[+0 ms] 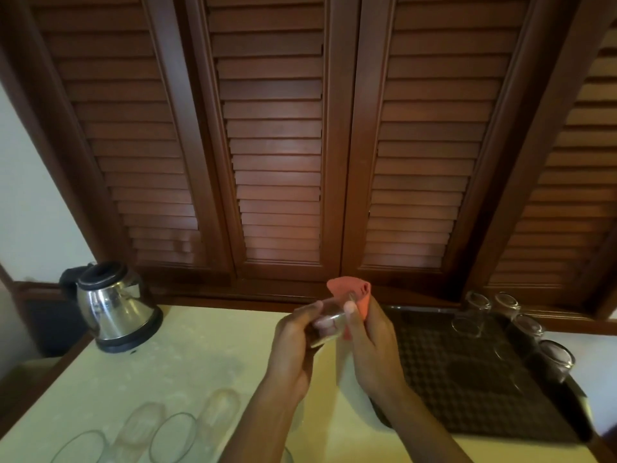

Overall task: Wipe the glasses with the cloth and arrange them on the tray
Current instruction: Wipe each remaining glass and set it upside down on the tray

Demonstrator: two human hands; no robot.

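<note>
My left hand [293, 342] grips a clear glass [329, 324] held on its side above the table. My right hand [367, 342] holds an orange-red cloth [354, 292] that is pushed into the glass's mouth and sticks up above it. A dark patterned tray [444, 379] lies on the table to the right. Several glasses [527, 329] stand upside down along its far and right edges. Several more clear glasses [173, 432] stand upright at the table's near left corner.
A steel electric kettle [117, 309] sits on its black base at the far left of the pale table [207, 355]. Brown louvred doors [280, 162] close off the wall behind. The table's wooden edge runs along the left.
</note>
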